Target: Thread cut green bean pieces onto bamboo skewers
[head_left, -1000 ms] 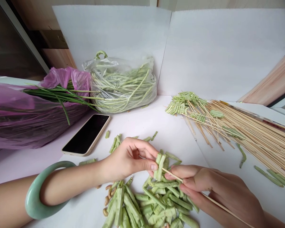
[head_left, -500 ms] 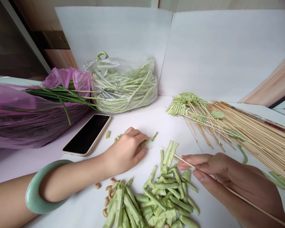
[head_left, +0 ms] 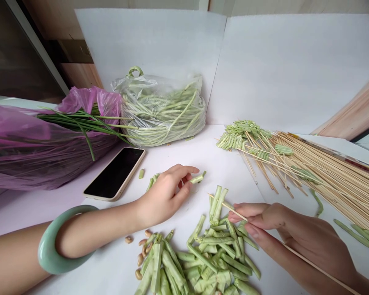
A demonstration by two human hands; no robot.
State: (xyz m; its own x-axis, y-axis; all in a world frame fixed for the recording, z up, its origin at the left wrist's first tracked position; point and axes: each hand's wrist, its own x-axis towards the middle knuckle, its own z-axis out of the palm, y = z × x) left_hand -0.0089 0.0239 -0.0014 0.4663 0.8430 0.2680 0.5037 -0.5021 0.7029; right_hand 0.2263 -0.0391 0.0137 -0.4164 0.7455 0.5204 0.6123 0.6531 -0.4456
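Observation:
My left hand (head_left: 169, 192), a green bangle on its wrist, rests on the white surface with thumb and fingers closed on a short green bean piece (head_left: 198, 179). Between thumb and fingers, my right hand (head_left: 283, 229) pinches a thin wooden skewer (head_left: 313, 266). The skewer's tip crosses two upright bean pieces (head_left: 217, 205); whether it pierces them I cannot tell. Below and between my hands lies a heap of cut green bean pieces (head_left: 215, 258), with several tan beans (head_left: 140, 259) at its left side. More small pieces are partly hidden behind my left hand.
A phone (head_left: 113, 174) lies left of my left hand. Behind it are a purple bag (head_left: 24, 151) with green stalks and a clear bag of long beans (head_left: 166, 110). Threaded bean skewers (head_left: 240, 133) and many bare skewers (head_left: 335, 172) spread at the right. White boards (head_left: 153, 41) stand behind.
My left index finger has lifted and stretched out, and the bean piece at its fingertips shows more. The skewer tip has shifted slightly down and left with my right hand. The view has moved slightly.

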